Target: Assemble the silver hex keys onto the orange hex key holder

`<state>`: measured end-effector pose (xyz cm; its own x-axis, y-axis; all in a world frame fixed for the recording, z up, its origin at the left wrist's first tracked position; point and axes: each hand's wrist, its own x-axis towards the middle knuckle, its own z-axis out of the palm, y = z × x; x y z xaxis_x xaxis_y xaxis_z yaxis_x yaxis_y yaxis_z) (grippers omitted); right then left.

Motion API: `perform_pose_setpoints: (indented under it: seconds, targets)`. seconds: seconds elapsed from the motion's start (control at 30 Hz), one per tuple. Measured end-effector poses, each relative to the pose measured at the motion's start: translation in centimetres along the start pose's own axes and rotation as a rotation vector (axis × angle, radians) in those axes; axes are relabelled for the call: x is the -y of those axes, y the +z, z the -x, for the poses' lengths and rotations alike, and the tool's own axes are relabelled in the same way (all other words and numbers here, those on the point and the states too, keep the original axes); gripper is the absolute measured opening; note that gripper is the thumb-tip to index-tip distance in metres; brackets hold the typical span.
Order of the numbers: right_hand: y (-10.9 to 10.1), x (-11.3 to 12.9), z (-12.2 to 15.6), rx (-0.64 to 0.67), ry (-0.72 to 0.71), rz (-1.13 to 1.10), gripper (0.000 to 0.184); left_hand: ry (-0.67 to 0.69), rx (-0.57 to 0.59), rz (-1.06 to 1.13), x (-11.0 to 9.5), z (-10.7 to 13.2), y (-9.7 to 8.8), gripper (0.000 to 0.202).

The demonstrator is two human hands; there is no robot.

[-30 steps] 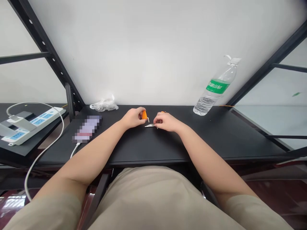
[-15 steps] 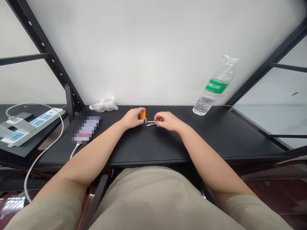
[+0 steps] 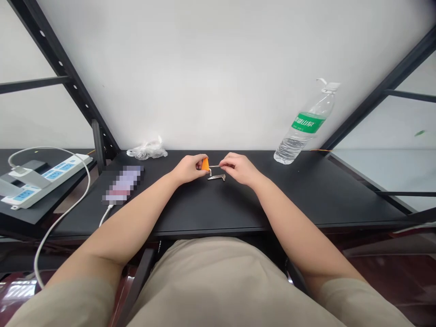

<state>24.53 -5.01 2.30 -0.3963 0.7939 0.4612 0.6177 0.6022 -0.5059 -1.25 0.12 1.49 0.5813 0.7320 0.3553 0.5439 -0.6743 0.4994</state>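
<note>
Left hand (image 3: pixel 188 169): fingertips pinching the orange holder (image 3: pixel 205 164), a short bent piece (image 3: pixel 210 172) poking out its low corner
Right hand (image 3: pixel 240 168): pinching one thin metal rod (image 3: pixel 215 166) by its right end
Rod: points left from that hand, long axis roughly sideways, far tip right up at the holder, can't tell if it's inside
Bent metal keys (image 3: pixel 217 177): small bunch on the black table (image 3: pixel 211 209), just nearside of the rod, too tiny to count tbh
Count: one holder, one pinched rod, one bottle (image 3: pixel 308 122)

bright, diffuse light; glare on glossy red surface (image 3: pixel 21 290); edges stretched; phone screen (image 3: pixel 123 184) pixelated
</note>
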Motion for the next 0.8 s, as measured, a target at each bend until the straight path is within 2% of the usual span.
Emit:
perform_pose_setpoints:
  seconds: [0.13, 0.23, 0.3, 0.37, 0.47, 0.53, 0.8]
  targets:
    - [1.1, 0.6, -0.1, 0.017, 0.008, -0.075, 0.02, 0.071, 0.001, -0.043, -1.0, 0.0, -0.1, 0.033]
    - [2.3, 0.7, -0.3, 0.08, 0.146, -0.299, 0.021, 0.137, -0.028, -0.105, -1.8, 0.0, -0.2, 0.023]
    - [2.6, 0.4, -0.4, 0.125, 0.241, -0.368, 0.022, 0.127, -0.012, -0.1, -2.0, 0.0, -0.2, 0.02]
    - [2.3, -0.3, -0.3, 0.136, 0.275, -0.253, 0.019, 0.095, 0.012, -0.061, -1.9, 0.1, -0.2, 0.019]
    - [1.7, -1.3, -0.3, 0.222, 0.188, 0.096, 0.013, 0.057, 0.024, -0.018, -1.5, 0.2, -0.2, 0.023]
    - [1.5, -1.6, -0.2, 0.303, 0.129, 0.236, 0.01, 0.042, 0.022, -0.016, -1.3, 0.2, -0.2, 0.024]
    - [2.3, 0.2, 0.0, 0.349, 0.089, 0.373, 0.007, 0.053, 0.018, -0.032, -0.9, 0.0, -0.1, 0.023]
